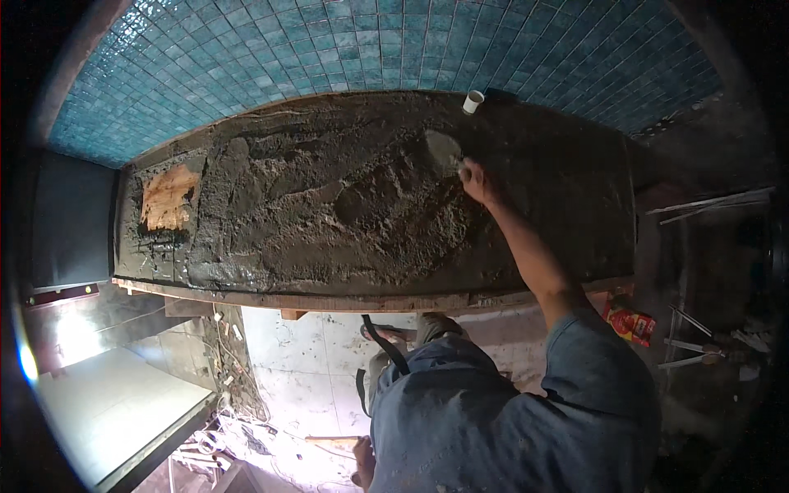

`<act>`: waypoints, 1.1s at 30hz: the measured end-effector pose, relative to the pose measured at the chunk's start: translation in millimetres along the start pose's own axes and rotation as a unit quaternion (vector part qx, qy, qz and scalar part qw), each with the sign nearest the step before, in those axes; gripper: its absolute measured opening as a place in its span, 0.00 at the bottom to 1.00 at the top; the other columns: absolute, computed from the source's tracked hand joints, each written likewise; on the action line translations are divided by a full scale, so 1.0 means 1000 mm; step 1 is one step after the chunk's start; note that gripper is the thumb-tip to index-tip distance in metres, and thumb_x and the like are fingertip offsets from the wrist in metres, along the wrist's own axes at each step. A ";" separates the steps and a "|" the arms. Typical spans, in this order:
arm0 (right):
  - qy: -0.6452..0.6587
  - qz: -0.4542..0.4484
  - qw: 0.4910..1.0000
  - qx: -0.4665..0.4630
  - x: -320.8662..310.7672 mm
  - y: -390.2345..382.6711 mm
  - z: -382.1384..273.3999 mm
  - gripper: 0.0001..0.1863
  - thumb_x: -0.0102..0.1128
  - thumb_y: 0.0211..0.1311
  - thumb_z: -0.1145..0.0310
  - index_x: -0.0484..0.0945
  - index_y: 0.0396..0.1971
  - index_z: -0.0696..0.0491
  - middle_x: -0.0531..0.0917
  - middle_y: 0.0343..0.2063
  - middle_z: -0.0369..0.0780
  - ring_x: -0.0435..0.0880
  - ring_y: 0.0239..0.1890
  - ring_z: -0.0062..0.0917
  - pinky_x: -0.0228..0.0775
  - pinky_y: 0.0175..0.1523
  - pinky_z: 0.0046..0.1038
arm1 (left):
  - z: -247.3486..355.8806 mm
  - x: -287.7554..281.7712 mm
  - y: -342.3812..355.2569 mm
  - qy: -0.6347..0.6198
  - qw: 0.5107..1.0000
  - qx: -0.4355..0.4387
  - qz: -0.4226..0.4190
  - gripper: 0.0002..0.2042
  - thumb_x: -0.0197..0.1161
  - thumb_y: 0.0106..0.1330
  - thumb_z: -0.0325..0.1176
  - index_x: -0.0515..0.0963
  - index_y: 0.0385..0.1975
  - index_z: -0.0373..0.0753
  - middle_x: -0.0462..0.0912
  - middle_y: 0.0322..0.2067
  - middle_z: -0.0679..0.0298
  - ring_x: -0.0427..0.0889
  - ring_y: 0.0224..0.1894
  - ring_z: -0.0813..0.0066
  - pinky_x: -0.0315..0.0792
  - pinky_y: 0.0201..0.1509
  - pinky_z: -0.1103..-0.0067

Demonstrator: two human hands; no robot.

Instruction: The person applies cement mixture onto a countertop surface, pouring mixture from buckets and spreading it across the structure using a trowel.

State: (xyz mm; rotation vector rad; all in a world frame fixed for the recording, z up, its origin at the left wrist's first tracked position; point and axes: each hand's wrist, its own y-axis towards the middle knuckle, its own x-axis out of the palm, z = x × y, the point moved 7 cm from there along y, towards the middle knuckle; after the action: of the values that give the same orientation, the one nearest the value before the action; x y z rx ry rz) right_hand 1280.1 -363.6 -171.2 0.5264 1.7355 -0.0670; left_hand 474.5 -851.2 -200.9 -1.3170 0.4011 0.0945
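Observation:
My right hand [475, 182] is closed on the handle of a trowel. The pale pointed blade of the trowel [444, 149] rests on wet grey-brown mortar [296, 189], towards the far side of a long slab. The mortar lies rough and ridged in the middle and left, smoother at the right. What looks like part of my left hand [362, 462] shows low down beside my shirt, away from the slab; its fingers are not clear. A small white cup [473, 102] sits beyond the trowel, near the wall.
Blue-green tiles [345, 49] cover the wall behind. Bare plywood [168, 197] shows within the mortar at the left. A wooden board [362, 302] edges the slab's front. Below are a pale panel [123, 411] and debris at the left, and a red-yellow packet [629, 322] at the right.

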 end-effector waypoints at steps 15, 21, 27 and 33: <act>0.484 -0.324 0.762 0.283 0.091 0.060 -0.203 0.31 0.45 0.71 0.48 0.61 0.63 0.57 0.72 0.17 0.37 0.72 0.16 0.24 0.68 0.24 0.32 | 0.185 -0.007 -0.009 -0.140 0.977 0.146 0.074 0.25 0.61 0.66 0.43 0.70 0.59 0.36 0.79 0.51 0.55 0.79 0.54 0.64 0.72 0.50 0.70; 0.420 -0.486 0.766 -0.012 0.020 -0.008 -0.313 0.27 0.51 0.66 0.48 0.77 0.50 0.57 0.71 0.13 0.35 0.69 0.11 0.21 0.62 0.17 0.28 | 0.096 0.031 -0.006 -0.110 0.990 0.075 0.037 0.29 0.61 0.64 0.46 0.68 0.62 0.37 0.78 0.52 0.55 0.78 0.54 0.63 0.70 0.52 0.65; 0.219 -0.573 0.765 -0.198 0.002 -0.048 -0.325 0.22 0.55 0.65 0.53 0.78 0.48 0.57 0.76 0.16 0.39 0.72 0.13 0.21 0.64 0.21 0.31 | 0.005 0.054 -0.014 -0.157 0.987 0.012 0.035 0.24 0.61 0.65 0.43 0.73 0.56 0.35 0.82 0.40 0.60 0.82 0.43 0.70 0.76 0.41 0.71; 0.288 -0.427 0.843 -0.156 -0.025 -0.116 -0.317 0.14 0.60 0.61 0.60 0.77 0.32 0.58 0.79 0.24 0.46 0.79 0.27 0.31 0.69 0.33 0.36 | -0.039 0.023 0.011 -0.215 0.975 0.010 0.052 0.24 0.61 0.65 0.42 0.73 0.57 0.35 0.81 0.45 0.58 0.81 0.46 0.67 0.76 0.43 0.69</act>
State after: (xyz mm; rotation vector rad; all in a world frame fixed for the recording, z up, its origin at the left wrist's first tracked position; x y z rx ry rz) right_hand 949.3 -371.4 -99.2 -0.5691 2.3980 -0.2739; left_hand 483.4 -888.8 -226.5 -1.2155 0.0997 0.4546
